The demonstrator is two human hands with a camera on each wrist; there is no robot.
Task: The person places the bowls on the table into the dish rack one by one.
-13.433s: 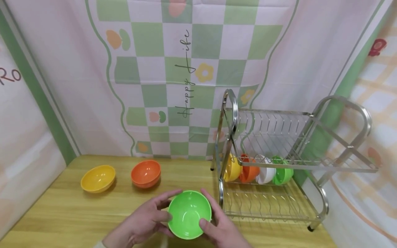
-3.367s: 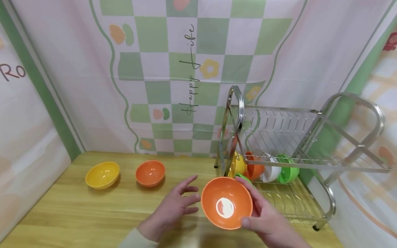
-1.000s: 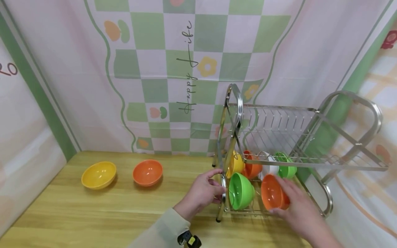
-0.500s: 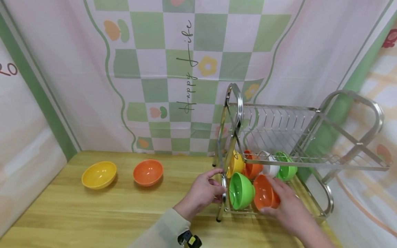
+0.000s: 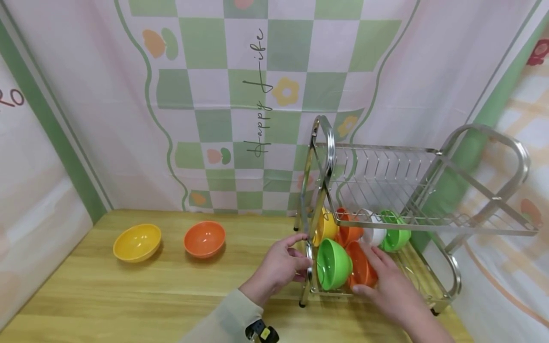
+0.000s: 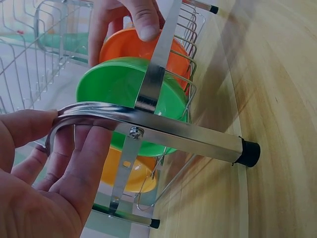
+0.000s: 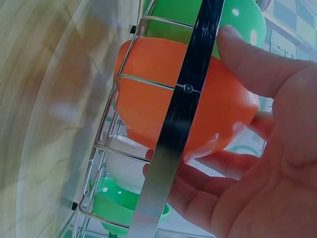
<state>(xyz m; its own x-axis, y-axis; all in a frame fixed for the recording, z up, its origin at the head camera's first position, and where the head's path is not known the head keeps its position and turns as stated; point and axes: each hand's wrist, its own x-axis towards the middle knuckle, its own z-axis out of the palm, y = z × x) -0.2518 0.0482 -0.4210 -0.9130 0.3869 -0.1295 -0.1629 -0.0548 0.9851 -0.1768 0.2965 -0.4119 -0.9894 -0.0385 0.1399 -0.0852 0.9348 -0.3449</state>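
Note:
My left hand (image 5: pixel 279 267) grips the curved side frame of the metal dish rack (image 5: pixel 429 230); in the left wrist view the thumb and fingers wrap round the frame's tube (image 6: pixel 198 136). On the rack's lower tier, my right hand (image 5: pixel 396 288) holds an orange bowl (image 5: pixel 359 264), thumb at the front and fingers behind it. The bowl stands tilted on its side, close against a green bowl (image 5: pixel 336 264). Seen from the right wrist, the orange bowl (image 7: pixel 148 99) sits behind the rack's flat front rail, fingers curled around its outside.
Behind these two, a back row holds a yellow bowl (image 5: pixel 327 228), another orange bowl (image 5: pixel 349 233), a white bowl (image 5: pixel 374 235) and a green one (image 5: pixel 396 236). At the table's left lie a wide yellow bowl (image 5: pixel 137 243) and an orange bowl (image 5: pixel 204 239). The upper tier (image 5: pixel 386 186) overhangs the back row.
The green bowl, earlier in both hands, now stands in the rack. My right hand brought the orange bowl there, then slid it left against the green one. My left hand took hold of the frame.

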